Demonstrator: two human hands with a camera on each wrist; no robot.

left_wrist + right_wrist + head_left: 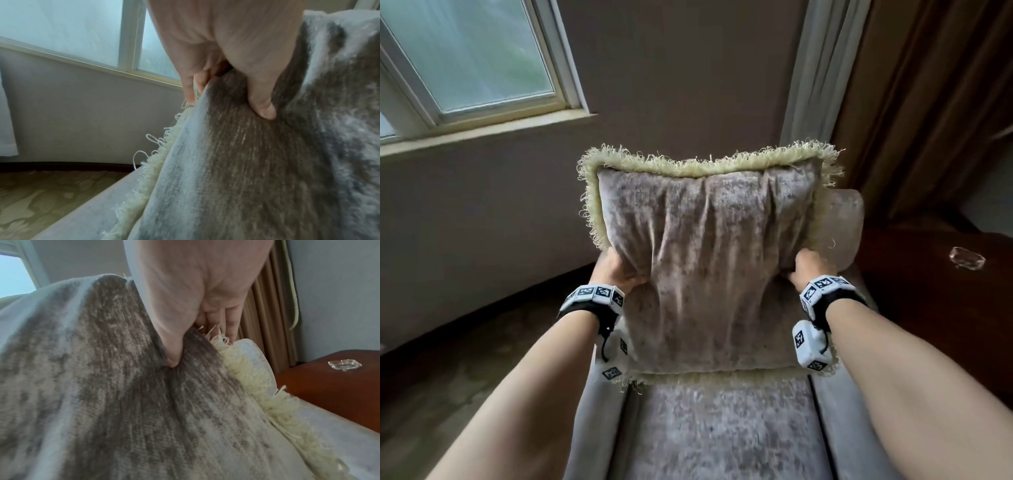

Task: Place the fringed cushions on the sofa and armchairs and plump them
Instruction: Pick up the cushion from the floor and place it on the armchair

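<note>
Item: grey velvet square cushion with cream fringe (pixel 709 260), upright on grey velvet armchair (pixel 722 428), placed. Left hand (pixel 616 270) and right hand (pixel 808 267) pinch its side edges; plumping apparently underway. Other cushions and sofa not visible.

The right hand (pixel 195 305) pinches the cushion (pixel 123 402) by its fringe (pixel 257 382); beyond the cushion, apparently a glass dish (pixel 344 366) sits on a wooden table (pixel 329 394).
</note>
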